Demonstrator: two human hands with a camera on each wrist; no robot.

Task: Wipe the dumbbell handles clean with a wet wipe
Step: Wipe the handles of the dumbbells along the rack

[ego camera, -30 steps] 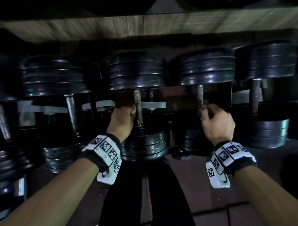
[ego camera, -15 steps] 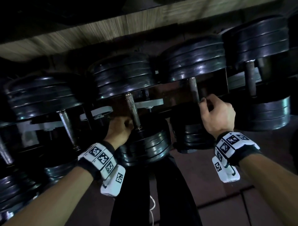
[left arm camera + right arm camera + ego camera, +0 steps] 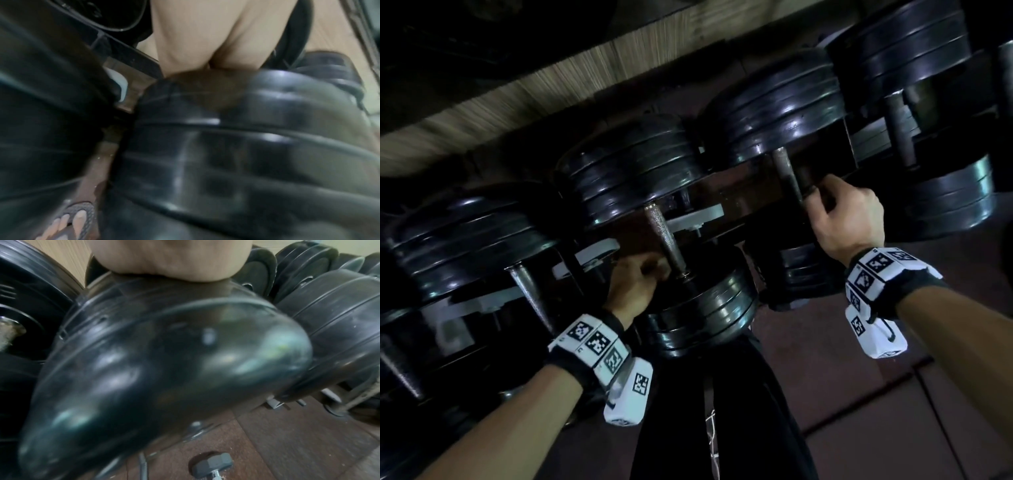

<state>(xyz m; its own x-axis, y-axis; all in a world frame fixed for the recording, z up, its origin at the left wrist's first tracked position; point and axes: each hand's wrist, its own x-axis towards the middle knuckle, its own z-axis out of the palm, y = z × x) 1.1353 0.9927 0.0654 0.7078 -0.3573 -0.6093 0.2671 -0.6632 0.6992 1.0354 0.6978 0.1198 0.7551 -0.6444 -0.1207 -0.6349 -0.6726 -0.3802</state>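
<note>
Black plate dumbbells lie side by side on a low rack. My left hand (image 3: 635,281) is curled against the lower end of the middle dumbbell's steel handle (image 3: 662,233), just above its near plates (image 3: 702,308). My right hand (image 3: 842,212) grips the handle (image 3: 786,174) of the dumbbell one place to the right, fingers wrapped round its middle. No wipe shows in any view. In the wrist views only the heel of the left hand (image 3: 205,32) and of the right hand (image 3: 170,259) shows, behind blurred black plates; the fingers are hidden.
More dumbbells flank both sides, one at the left (image 3: 465,240) and one at the right (image 3: 928,102). A wooden board (image 3: 551,89) runs behind the rack. On the reddish floor (image 3: 893,411) lies a small hex dumbbell (image 3: 211,465). My sandalled foot (image 3: 72,222) stands by the rack.
My left hand has slid down the middle handle from near its top to its lower end. The right hand has stayed on its handle. The head view has tilted.
</note>
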